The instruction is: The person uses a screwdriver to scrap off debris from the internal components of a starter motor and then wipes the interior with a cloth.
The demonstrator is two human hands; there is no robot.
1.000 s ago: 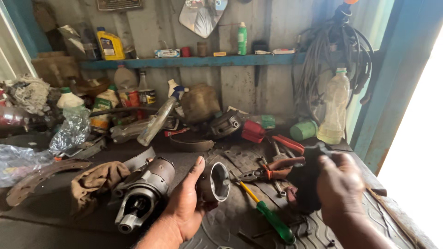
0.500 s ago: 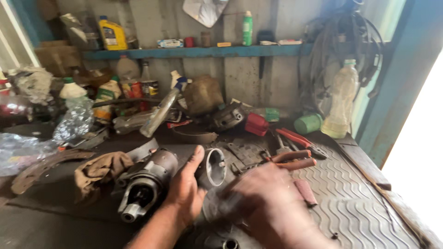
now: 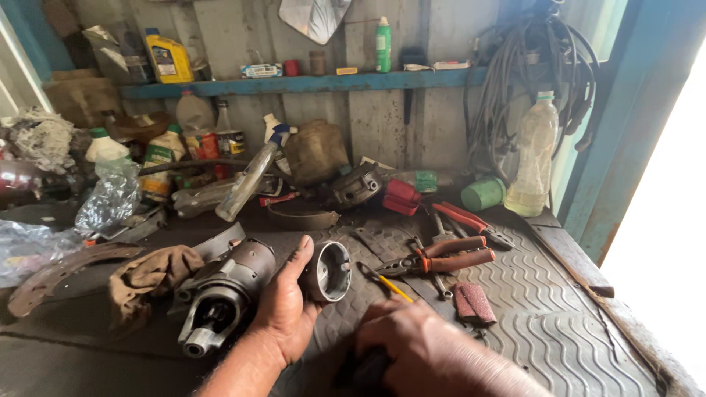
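The starter motor (image 3: 220, 294) lies on its side on the dark tabletop (image 3: 529, 294), nose toward the camera, with a round metal end cap (image 3: 327, 272) held against its rear end. Compared with a second ago, the right hand (image 3: 434, 353) has been brought down from beside the pliers (image 3: 441, 261) to the near edge, just below the cap, where it is now closed around a dark handle; the yellow-shafted screwdriver (image 3: 390, 285) lies just beyond its knuckles. Judging by this, a tool has been taken up for work on the cap. The left hand (image 3: 287, 309) is wrapped between motor body and cap, thumb against the cap's rim, fingers clamped on the housing. A brown rag (image 3: 147, 276) lies left of the motor.
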